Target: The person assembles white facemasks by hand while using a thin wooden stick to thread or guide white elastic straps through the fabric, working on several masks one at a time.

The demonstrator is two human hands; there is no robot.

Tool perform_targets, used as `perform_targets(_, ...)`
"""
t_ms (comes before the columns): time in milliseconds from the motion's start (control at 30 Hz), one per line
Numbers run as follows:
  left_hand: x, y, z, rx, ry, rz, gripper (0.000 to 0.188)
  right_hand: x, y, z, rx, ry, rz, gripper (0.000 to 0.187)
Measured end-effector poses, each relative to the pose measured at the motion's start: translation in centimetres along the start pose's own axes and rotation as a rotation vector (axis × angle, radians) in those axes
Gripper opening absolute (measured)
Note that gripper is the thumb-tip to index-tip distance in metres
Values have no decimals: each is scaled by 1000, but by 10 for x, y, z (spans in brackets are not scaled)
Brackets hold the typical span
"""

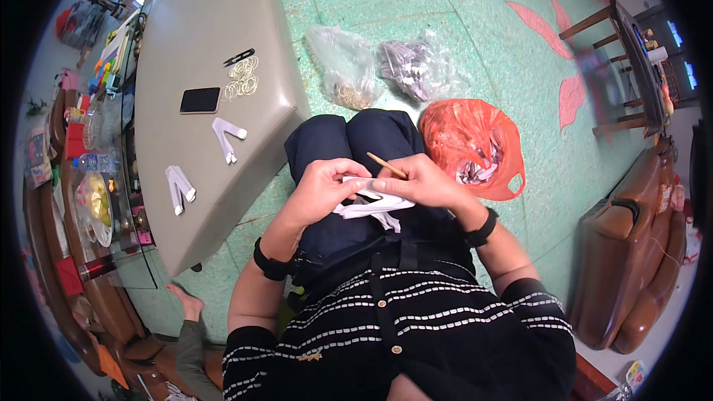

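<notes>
Above my lap, my left hand [329, 186] pinches a white fabric strip [364, 210] between thumb and fingers. My right hand [423, 180] is closed on the strip's other side, and a thin wooden stick [387, 165] slants up out of its fingers. Loops and ends of the strip hang below both hands over my dark trousers. To the left, on a grey padded bench [215, 7], lie two folded white strips, one strip [228, 137] nearer the phone and another strip [179, 188] closer to the bench's edge.
The bench also carries a black phone [200, 100], thread snips [239, 57] and a heap of pale rubber bands [241, 79]. On the green floor sit a clear bag [342, 59], a bag of purplish strips [420, 67] and a red plastic bag [460, 122]. Another person's foot [186, 301] shows lower left.
</notes>
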State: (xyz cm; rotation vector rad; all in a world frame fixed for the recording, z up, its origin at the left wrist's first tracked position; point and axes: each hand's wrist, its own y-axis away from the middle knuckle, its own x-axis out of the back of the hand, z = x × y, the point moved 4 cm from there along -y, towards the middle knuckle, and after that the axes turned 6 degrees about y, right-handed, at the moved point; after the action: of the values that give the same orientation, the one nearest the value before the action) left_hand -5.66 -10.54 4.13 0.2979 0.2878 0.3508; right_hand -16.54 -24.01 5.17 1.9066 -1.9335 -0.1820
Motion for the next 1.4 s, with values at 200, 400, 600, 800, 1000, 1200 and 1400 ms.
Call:
perform_targets(200,4,4,-19,219,33,-22,13,13,-4,21,-10,-165,147,16)
perform_targets(400,-6,2,-25,62,49,31,8,18,-9,20,24,-157,213,18)
perform_targets(600,-5,6,-35,-39,154,324,9,13,-6,2,128,123,346,45)
perform_targets(800,-11,4,-38,-4,58,173,10,0,-7,11,293,440,464,15)
perform_targets(1000,-1,-2,-17,16,226,224,13,-14,-2,-5,497,644,455,17)
perform_targets(1200,-6,-4,-9,-130,176,268,10,-13,-6,-10,454,545,617,12)
perform_targets(1400,12,7,-5,-217,140,480,10,4,13,18,353,471,662,11)
